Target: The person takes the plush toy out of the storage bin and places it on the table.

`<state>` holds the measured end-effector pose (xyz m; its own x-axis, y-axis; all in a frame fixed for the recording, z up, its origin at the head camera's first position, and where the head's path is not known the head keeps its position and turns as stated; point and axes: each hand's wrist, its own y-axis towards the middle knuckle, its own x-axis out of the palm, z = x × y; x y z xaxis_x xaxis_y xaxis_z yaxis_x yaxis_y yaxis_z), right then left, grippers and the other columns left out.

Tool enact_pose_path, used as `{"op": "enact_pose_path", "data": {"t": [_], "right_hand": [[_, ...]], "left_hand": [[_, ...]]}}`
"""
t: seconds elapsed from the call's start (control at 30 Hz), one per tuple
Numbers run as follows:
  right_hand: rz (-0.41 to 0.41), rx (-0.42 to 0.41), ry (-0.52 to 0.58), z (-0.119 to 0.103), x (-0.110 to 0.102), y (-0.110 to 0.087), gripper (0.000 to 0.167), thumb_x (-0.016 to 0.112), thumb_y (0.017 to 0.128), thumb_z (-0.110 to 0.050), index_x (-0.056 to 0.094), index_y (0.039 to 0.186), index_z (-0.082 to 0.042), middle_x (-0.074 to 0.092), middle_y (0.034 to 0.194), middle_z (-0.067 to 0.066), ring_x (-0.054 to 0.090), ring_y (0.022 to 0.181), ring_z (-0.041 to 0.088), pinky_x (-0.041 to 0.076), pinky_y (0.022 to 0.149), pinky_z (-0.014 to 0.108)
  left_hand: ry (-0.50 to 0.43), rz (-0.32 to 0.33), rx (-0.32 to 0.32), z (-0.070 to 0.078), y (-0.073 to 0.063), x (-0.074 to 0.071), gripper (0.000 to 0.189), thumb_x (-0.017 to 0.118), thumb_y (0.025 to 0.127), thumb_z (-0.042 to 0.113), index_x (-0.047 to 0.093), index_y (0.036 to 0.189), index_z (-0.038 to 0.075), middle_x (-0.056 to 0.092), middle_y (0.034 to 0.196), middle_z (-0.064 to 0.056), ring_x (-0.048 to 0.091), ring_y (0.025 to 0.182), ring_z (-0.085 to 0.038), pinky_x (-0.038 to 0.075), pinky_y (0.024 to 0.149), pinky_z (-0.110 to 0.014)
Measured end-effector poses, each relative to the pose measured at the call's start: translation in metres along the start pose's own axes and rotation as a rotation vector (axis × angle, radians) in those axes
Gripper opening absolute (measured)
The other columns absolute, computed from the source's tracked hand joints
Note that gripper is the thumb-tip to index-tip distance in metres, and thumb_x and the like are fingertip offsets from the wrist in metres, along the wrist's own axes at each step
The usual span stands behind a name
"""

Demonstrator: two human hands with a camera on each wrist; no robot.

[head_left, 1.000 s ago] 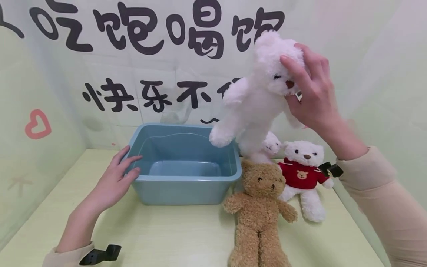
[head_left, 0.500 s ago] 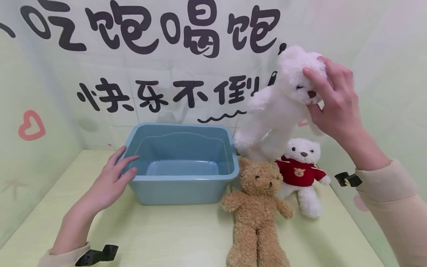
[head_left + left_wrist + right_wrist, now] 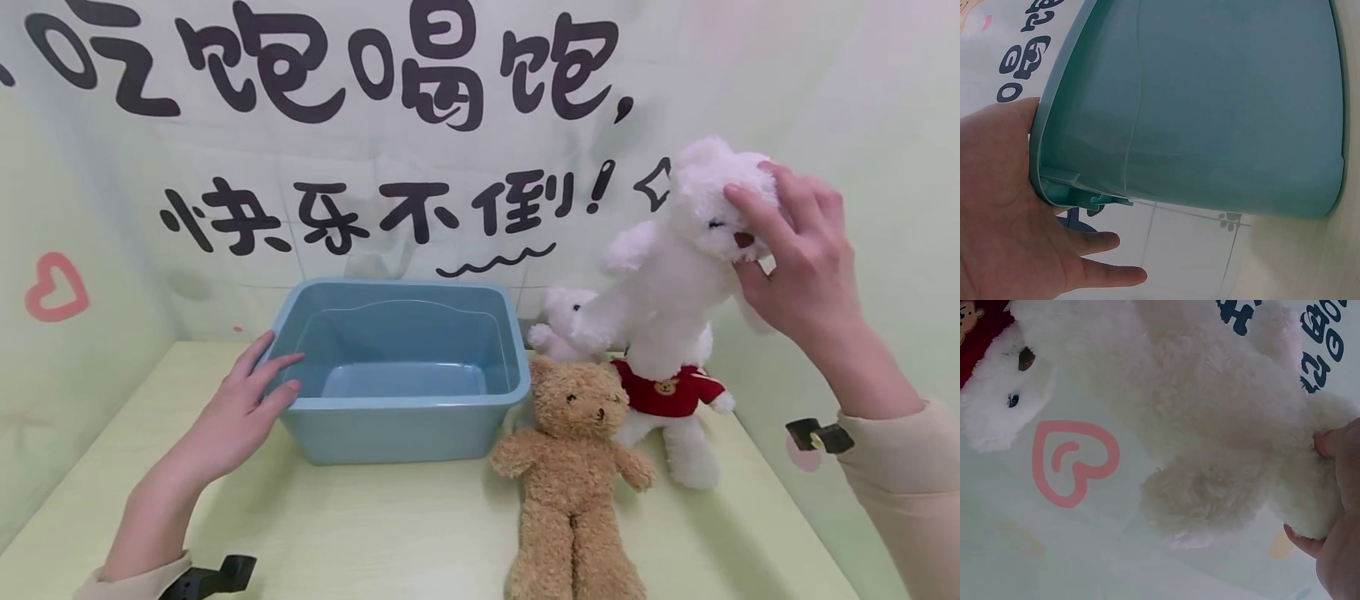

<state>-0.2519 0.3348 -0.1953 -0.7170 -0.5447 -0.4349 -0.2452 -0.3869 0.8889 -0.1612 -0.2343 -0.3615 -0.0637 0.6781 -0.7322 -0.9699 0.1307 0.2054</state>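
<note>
My right hand (image 3: 813, 258) grips a fluffy white teddy bear (image 3: 675, 267) by its head, at the right of the head view. The bear hangs tilted, its legs in front of another white bear in a red sweater (image 3: 663, 396). In the right wrist view, fingers and thumb press into the held bear's head (image 3: 1304, 494). My left hand (image 3: 236, 408) rests on the left rim of a blue plastic basin (image 3: 405, 429). Its fingers lie straight, some across the rim, and the left wrist view shows two fingers (image 3: 1110, 275) splayed beside the basin wall.
A brown teddy bear (image 3: 573, 467) lies on its back on the pale table (image 3: 390, 533), right of the basin. Behind it sits a whitish-pink plush toy (image 3: 562, 321), partly hidden. A printed cloth backdrop (image 3: 255, 275) rises behind and at both sides.
My right hand has carried the white bear right and downward, away from above the basin's right side. The left hand stays at the basin rim; the head view has shifted slightly.
</note>
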Motion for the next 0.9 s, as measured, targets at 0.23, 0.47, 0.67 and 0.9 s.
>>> {"op": "enact_pose_path", "data": {"t": [0.23, 0.47, 0.67, 0.9], "right_hand": [[-0.04, -0.012, 0.018, 0.006, -0.012, -0.014, 0.055, 0.062, 0.073, 0.014, 0.07, 0.123, -0.009, 0.059, 0.138, 0.024, 0.047, 0.121, 0.059, 0.04, 0.104, 0.065], [-0.075, -0.001, 0.02, 0.013, -0.023, -0.028, 0.057, 0.06, 0.069, 0.014, 0.07, 0.121, -0.007, 0.059, 0.136, 0.026, 0.047, 0.116, 0.061, 0.037, 0.108, 0.061], [-0.104, -0.012, 0.006, 0.017, -0.028, -0.039, 0.057, 0.062, 0.068, 0.015, 0.07, 0.12, -0.006, 0.059, 0.133, 0.028, 0.046, 0.113, 0.061, 0.036, 0.108, 0.061], [-0.185, -0.029, 0.018, 0.023, -0.038, -0.049, 0.057, 0.063, 0.067, 0.013, 0.068, 0.122, -0.003, 0.056, 0.134, 0.033, 0.045, 0.114, 0.06, 0.032, 0.112, 0.054]], "left_hand": [[-0.006, 0.013, 0.012, 0.0, -0.002, -0.001, 0.048, 0.044, 0.11, 0.025, 0.046, 0.147, -0.005, 0.001, 0.168, -0.025, 0.01, 0.147, -0.06, 0.024, 0.102, -0.081], [-0.004, 0.003, 0.002, 0.001, -0.002, -0.001, 0.049, 0.043, 0.11, 0.027, 0.046, 0.147, -0.005, 0.0, 0.168, -0.025, 0.009, 0.147, -0.06, 0.023, 0.102, -0.081], [0.003, -0.001, 0.0, -0.001, -0.003, 0.0, 0.049, 0.044, 0.11, 0.026, 0.046, 0.147, -0.005, 0.001, 0.168, -0.026, 0.01, 0.146, -0.061, 0.023, 0.102, -0.082], [-0.002, 0.009, -0.001, 0.0, -0.003, 0.001, 0.048, 0.043, 0.11, 0.025, 0.045, 0.148, -0.005, 0.001, 0.168, -0.025, 0.01, 0.146, -0.061, 0.024, 0.1, -0.083]]}}
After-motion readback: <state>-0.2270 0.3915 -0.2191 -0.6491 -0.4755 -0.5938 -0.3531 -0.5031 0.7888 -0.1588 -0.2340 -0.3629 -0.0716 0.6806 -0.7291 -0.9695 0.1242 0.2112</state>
